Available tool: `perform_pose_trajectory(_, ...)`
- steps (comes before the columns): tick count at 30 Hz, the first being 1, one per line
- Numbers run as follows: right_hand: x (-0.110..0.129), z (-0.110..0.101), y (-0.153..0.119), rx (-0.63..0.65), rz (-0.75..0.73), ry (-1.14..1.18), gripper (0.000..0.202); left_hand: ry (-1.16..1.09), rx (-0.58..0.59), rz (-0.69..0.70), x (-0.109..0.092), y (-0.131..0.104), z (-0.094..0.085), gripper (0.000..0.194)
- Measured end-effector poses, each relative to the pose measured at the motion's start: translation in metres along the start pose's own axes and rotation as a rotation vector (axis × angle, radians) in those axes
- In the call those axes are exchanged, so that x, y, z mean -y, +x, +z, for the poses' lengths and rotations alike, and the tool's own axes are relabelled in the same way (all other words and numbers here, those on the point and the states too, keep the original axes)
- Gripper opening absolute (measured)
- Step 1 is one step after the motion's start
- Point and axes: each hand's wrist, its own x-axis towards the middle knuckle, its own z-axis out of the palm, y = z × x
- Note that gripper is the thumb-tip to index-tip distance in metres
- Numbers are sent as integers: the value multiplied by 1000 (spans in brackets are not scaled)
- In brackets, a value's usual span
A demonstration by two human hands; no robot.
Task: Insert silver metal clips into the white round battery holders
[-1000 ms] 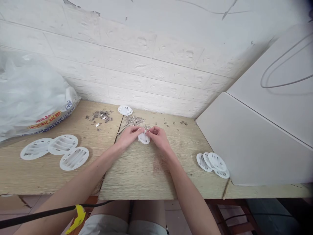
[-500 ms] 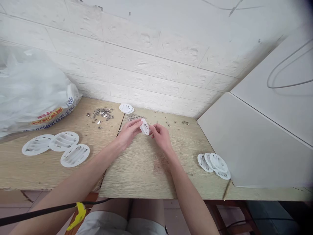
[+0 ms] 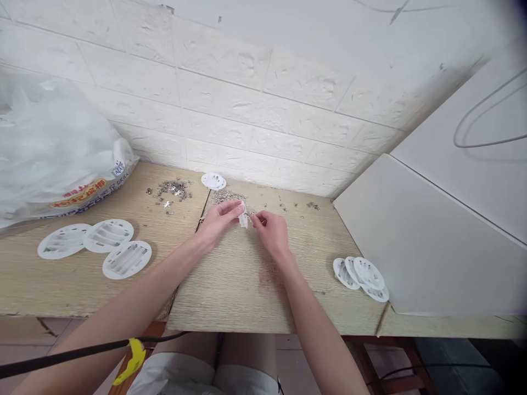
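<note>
Above the wooden table (image 3: 247, 285), both hands together, left hand (image 3: 218, 222) and right hand (image 3: 269, 233) seemingly clamped on a white disc (image 3: 243, 215)

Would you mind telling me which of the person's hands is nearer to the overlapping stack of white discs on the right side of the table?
Right. The right hand lies left of the stack of white discs, well apart; the left hand is farther left still.

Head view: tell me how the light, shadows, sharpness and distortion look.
Head view: soft, even light, no hard glare; faint shadows lie under the left hand and right hand. The wide lens bows the wall's brick lines and darkens the right corners. The small white disc held edge-on is slightly blurred; the metal bits are too small to resolve.
</note>
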Motion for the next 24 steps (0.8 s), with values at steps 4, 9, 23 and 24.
perform_pose_trajectory(4, 4, 3, -4, -11, -64, -199, 27, 159, 6, 38, 5, 0, -2, 47)
perform_pose_trajectory(9, 9, 7, -7, 17, -114, -350, 28, 357, -2, 54, 9, -1, 0, 50)
perform_pose_trajectory(23, 0, 1, 2, 12, 101, 87, 21, 3, -57, 25, 0, 4, -1, 37)
perform_pose_trajectory(24, -1, 2, 2, 31, 97, 155, 21, 10, -41, 32, 1, 4, -1, 37)
